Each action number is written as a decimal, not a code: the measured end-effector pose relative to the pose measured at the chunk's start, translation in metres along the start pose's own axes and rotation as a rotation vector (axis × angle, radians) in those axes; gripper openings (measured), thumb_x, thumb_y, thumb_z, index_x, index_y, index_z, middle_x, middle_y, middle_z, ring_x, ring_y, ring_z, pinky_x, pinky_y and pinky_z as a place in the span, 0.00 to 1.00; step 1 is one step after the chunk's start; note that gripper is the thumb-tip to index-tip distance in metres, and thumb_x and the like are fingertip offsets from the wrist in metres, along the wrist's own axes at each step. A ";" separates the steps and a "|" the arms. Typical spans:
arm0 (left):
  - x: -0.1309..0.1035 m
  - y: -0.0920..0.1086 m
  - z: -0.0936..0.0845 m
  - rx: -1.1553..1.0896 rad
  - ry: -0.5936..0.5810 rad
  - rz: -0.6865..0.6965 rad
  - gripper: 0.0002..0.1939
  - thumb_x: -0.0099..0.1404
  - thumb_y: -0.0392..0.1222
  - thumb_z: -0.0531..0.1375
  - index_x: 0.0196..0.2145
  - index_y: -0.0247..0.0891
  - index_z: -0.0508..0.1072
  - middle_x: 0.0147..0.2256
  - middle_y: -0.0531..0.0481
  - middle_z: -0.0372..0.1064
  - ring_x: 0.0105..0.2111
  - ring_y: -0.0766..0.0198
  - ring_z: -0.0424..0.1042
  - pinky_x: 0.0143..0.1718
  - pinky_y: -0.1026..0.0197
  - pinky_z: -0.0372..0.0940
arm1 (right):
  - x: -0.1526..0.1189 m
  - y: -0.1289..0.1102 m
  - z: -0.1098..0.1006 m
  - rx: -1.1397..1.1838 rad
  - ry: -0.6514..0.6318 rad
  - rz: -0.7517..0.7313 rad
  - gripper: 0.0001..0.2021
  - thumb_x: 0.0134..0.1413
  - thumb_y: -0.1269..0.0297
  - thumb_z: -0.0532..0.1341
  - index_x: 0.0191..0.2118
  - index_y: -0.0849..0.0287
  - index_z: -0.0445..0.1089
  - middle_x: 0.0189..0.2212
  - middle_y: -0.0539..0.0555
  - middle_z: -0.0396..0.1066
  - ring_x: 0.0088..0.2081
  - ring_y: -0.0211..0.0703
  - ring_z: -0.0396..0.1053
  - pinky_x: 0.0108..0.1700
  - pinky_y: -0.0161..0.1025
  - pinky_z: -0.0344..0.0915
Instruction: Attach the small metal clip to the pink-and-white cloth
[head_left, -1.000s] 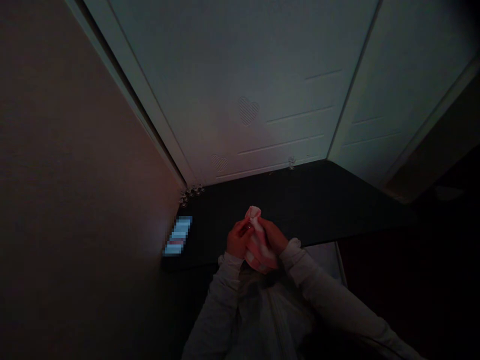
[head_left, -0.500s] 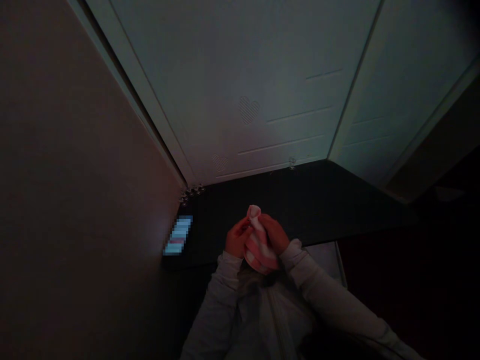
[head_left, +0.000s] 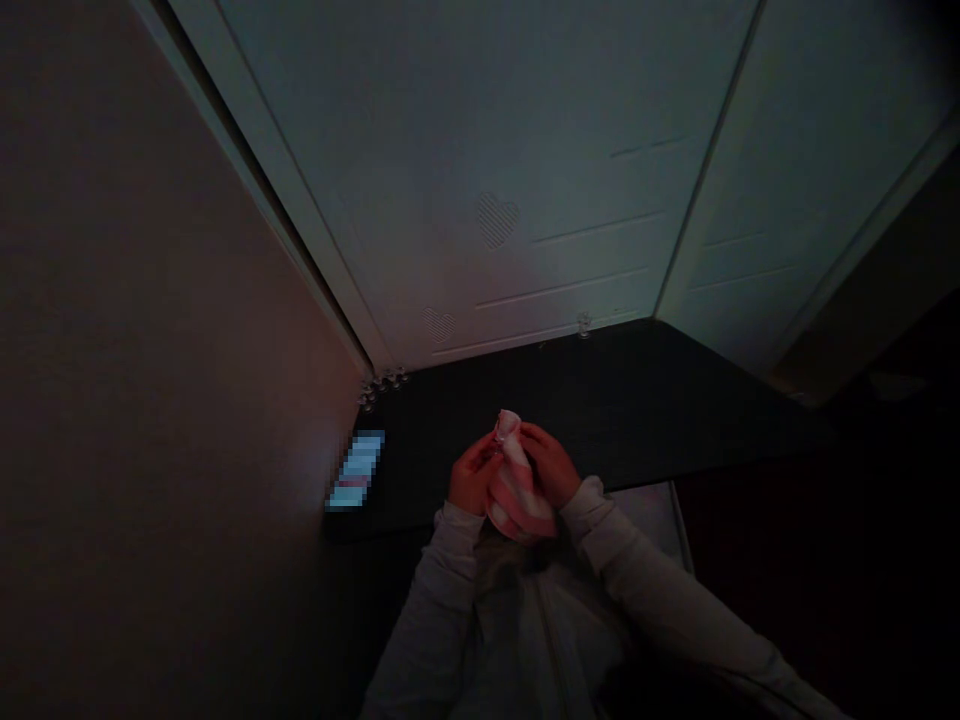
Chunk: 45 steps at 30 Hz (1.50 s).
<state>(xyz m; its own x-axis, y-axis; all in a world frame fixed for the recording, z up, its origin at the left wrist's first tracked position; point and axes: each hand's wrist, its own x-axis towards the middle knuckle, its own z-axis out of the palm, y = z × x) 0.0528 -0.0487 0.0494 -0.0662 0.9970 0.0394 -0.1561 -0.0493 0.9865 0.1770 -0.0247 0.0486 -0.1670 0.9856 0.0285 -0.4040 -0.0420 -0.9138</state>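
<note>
A pink and white striped cloth hangs bunched between my two hands, over the near edge of the dark table. My left hand is closed on its left side, close to the gathered top. From the right, my right hand grips the cloth just below that top. Something small and shiny shows at the left fingertips, too dim to make out.
The dark table meets a pale panel with embossed hearts. A lit phone lies at the table's left end, below several small clear objects. Another clear object stands at the back edge.
The top of the cloth has folded over, and its opening no longer shows. My fingers have shifted slightly around it; both hands stay in nearly the same place.
</note>
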 end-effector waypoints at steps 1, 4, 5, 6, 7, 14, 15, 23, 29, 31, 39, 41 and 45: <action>0.000 0.000 0.000 0.001 0.000 -0.002 0.21 0.48 0.39 0.60 0.42 0.37 0.67 0.38 0.46 0.68 0.38 0.62 0.66 0.41 0.59 0.60 | 0.000 0.000 0.001 0.016 -0.011 0.018 0.11 0.44 0.61 0.56 0.36 0.56 0.67 0.35 0.50 0.68 0.37 0.40 0.63 0.41 0.38 0.57; 0.000 -0.002 -0.002 0.009 -0.013 -0.005 0.22 0.48 0.38 0.59 0.43 0.37 0.66 0.40 0.45 0.67 0.40 0.61 0.66 0.42 0.58 0.59 | -0.002 -0.002 0.002 0.035 -0.053 0.033 0.13 0.42 0.61 0.57 0.37 0.56 0.68 0.35 0.50 0.69 0.37 0.41 0.63 0.41 0.37 0.57; 0.001 -0.002 -0.002 0.016 -0.021 -0.003 0.22 0.48 0.38 0.59 0.43 0.38 0.66 0.41 0.45 0.67 0.40 0.61 0.65 0.42 0.58 0.59 | -0.002 -0.002 0.003 0.035 -0.064 0.032 0.13 0.42 0.61 0.57 0.38 0.56 0.68 0.35 0.50 0.69 0.37 0.41 0.63 0.41 0.37 0.58; 0.001 -0.002 -0.003 0.028 -0.028 0.002 0.22 0.49 0.39 0.59 0.44 0.38 0.65 0.41 0.45 0.66 0.41 0.61 0.65 0.43 0.58 0.59 | -0.003 -0.003 0.003 0.034 -0.071 0.031 0.13 0.42 0.61 0.57 0.38 0.56 0.68 0.35 0.50 0.69 0.38 0.41 0.63 0.41 0.37 0.58; 0.001 -0.003 -0.003 0.047 -0.033 0.010 0.21 0.49 0.39 0.59 0.44 0.39 0.65 0.42 0.45 0.66 0.41 0.61 0.65 0.43 0.58 0.58 | -0.003 -0.003 0.003 0.032 -0.078 0.029 0.13 0.42 0.61 0.58 0.38 0.56 0.67 0.35 0.50 0.69 0.38 0.41 0.63 0.41 0.37 0.58; 0.003 -0.004 -0.007 0.268 -0.022 0.125 0.17 0.52 0.40 0.57 0.42 0.41 0.68 0.45 0.47 0.61 0.47 0.61 0.59 0.49 0.58 0.53 | -0.003 -0.004 0.003 0.005 -0.066 -0.010 0.11 0.42 0.62 0.58 0.36 0.56 0.66 0.33 0.50 0.67 0.37 0.40 0.63 0.41 0.37 0.58; 0.003 -0.005 -0.007 0.288 -0.026 0.137 0.17 0.52 0.40 0.57 0.41 0.41 0.68 0.46 0.47 0.60 0.47 0.61 0.58 0.49 0.58 0.52 | -0.003 -0.004 0.003 -0.002 -0.063 -0.017 0.11 0.42 0.62 0.58 0.36 0.56 0.66 0.33 0.50 0.67 0.37 0.40 0.62 0.42 0.37 0.58; 0.004 -0.005 -0.009 0.318 -0.054 0.160 0.16 0.52 0.40 0.56 0.41 0.41 0.68 0.45 0.47 0.60 0.48 0.62 0.58 0.51 0.58 0.51 | -0.003 -0.004 0.002 0.052 -0.092 0.006 0.09 0.43 0.63 0.57 0.34 0.56 0.66 0.33 0.49 0.67 0.37 0.39 0.62 0.41 0.37 0.57; 0.001 0.001 -0.003 0.265 -0.069 0.105 0.15 0.53 0.40 0.56 0.41 0.40 0.68 0.45 0.47 0.62 0.47 0.61 0.60 0.49 0.58 0.53 | -0.004 -0.005 0.002 0.087 -0.099 0.008 0.12 0.39 0.67 0.59 0.36 0.56 0.65 0.34 0.50 0.67 0.37 0.39 0.63 0.42 0.37 0.57; -0.001 0.005 -0.001 0.280 -0.085 0.098 0.15 0.53 0.40 0.55 0.40 0.40 0.69 0.44 0.47 0.64 0.46 0.61 0.61 0.48 0.58 0.54 | -0.004 -0.006 0.002 0.079 -0.096 0.006 0.13 0.38 0.67 0.60 0.36 0.55 0.65 0.34 0.49 0.67 0.37 0.39 0.63 0.41 0.37 0.57; -0.001 0.008 0.000 0.310 -0.053 0.064 0.12 0.54 0.43 0.54 0.35 0.38 0.71 0.39 0.47 0.67 0.41 0.62 0.64 0.44 0.59 0.57 | -0.005 -0.005 0.002 0.029 -0.073 0.010 0.09 0.40 0.66 0.58 0.33 0.57 0.66 0.31 0.49 0.68 0.35 0.39 0.63 0.40 0.37 0.57; 0.000 0.007 0.001 0.274 -0.007 0.012 0.11 0.53 0.44 0.55 0.33 0.37 0.71 0.36 0.48 0.68 0.38 0.62 0.65 0.41 0.60 0.58 | -0.005 -0.006 0.003 0.008 -0.088 0.015 0.09 0.40 0.66 0.58 0.33 0.57 0.66 0.31 0.49 0.68 0.34 0.39 0.63 0.40 0.37 0.57; 0.000 0.007 0.004 0.166 0.076 -0.071 0.09 0.49 0.43 0.58 0.28 0.36 0.70 0.28 0.51 0.68 0.31 0.65 0.66 0.34 0.62 0.60 | -0.006 -0.006 0.004 -0.006 -0.113 0.009 0.10 0.40 0.67 0.58 0.34 0.57 0.66 0.31 0.49 0.67 0.35 0.39 0.63 0.39 0.36 0.58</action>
<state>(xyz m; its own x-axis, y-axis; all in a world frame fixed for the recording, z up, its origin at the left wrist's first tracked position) 0.0557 -0.0486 0.0567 -0.1359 0.9900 -0.0367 0.0011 0.0372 0.9993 0.1768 -0.0309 0.0555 -0.2714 0.9602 0.0658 -0.3963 -0.0492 -0.9168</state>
